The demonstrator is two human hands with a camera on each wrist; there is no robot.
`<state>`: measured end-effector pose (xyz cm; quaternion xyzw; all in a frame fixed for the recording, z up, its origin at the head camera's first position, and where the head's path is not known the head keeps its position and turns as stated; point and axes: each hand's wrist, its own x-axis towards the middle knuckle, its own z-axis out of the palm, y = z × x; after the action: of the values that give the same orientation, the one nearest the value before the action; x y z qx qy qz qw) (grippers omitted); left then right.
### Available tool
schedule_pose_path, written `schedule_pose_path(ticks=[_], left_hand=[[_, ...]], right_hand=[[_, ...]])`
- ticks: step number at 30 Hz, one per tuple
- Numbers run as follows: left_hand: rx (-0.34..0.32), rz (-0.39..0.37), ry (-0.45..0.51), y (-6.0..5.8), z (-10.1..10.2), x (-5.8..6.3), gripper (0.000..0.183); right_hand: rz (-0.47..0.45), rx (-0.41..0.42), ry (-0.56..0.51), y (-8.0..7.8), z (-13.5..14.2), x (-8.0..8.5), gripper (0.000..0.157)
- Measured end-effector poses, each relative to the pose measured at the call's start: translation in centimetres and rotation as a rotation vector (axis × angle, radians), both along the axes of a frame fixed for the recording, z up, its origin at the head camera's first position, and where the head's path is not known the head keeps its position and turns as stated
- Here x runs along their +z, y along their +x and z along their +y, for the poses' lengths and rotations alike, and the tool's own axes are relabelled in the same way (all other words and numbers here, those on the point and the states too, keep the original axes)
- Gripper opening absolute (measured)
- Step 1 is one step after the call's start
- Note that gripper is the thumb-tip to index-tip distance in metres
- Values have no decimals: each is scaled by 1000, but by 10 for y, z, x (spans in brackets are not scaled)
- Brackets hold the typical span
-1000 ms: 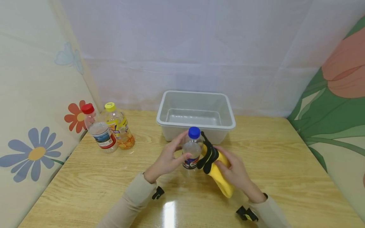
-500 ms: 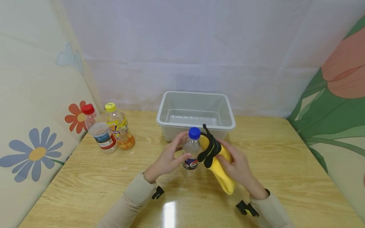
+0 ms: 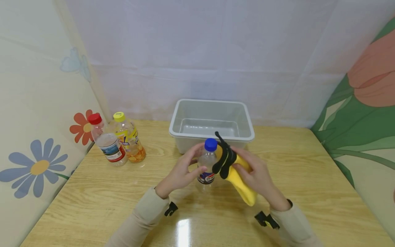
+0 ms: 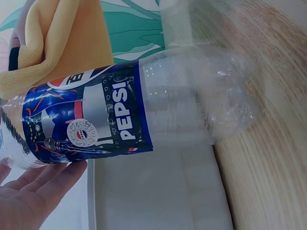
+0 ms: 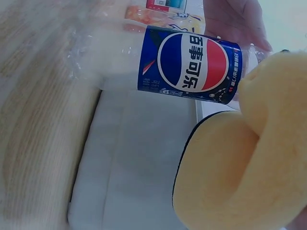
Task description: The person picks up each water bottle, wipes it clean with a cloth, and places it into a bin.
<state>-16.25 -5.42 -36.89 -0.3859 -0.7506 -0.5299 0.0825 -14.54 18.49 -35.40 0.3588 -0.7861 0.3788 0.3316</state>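
A clear Pepsi bottle (image 3: 206, 177) with a blue cap (image 3: 211, 144) stands upright near the front of the grey bin. My left hand (image 3: 183, 172) holds it from the left, thumb in front and fingers around the far side. My right hand (image 3: 255, 175) grips a soft yellow cloth (image 3: 240, 187) with black strips, pressed close to the bottle's right side. Seen from the right wrist, the cloth (image 5: 235, 167) is folded and has a thin black edge. The bottle's label (image 4: 86, 115) faces the left wrist camera, and its base is close to the wooden tabletop.
Behind the hands sits a grey plastic bin (image 3: 213, 137). To the left stand a red-capped bottle (image 3: 111, 151) and a yellow-capped bottle (image 3: 131, 144) side by side. A white curtain (image 3: 197, 51) hangs at the back of the wooden table (image 3: 308, 178).
My right hand and the yellow cloth have shifted slightly upward beside the bottle, and the cloth's lower end has swung up and right. The left hand and bottle have barely moved.
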Motion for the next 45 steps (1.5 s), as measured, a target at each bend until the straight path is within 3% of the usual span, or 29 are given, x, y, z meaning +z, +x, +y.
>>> schedule_pose_path(ticks=[13, 22, 30, 45], left_hand=[[-9, 22, 13, -3, 0, -4, 64], [-15, 10, 22, -2, 1, -3, 64], [-6, 6, 20, -3, 0, -4, 65], [-10, 13, 46, -3, -1, -5, 66]], right_hand=[[26, 47, 113, -2, -9, 9, 50], [53, 32, 118, -2, -10, 5, 52], [64, 59, 61, -4, -11, -6, 54], [-57, 0, 12, 2, -14, -37, 53]])
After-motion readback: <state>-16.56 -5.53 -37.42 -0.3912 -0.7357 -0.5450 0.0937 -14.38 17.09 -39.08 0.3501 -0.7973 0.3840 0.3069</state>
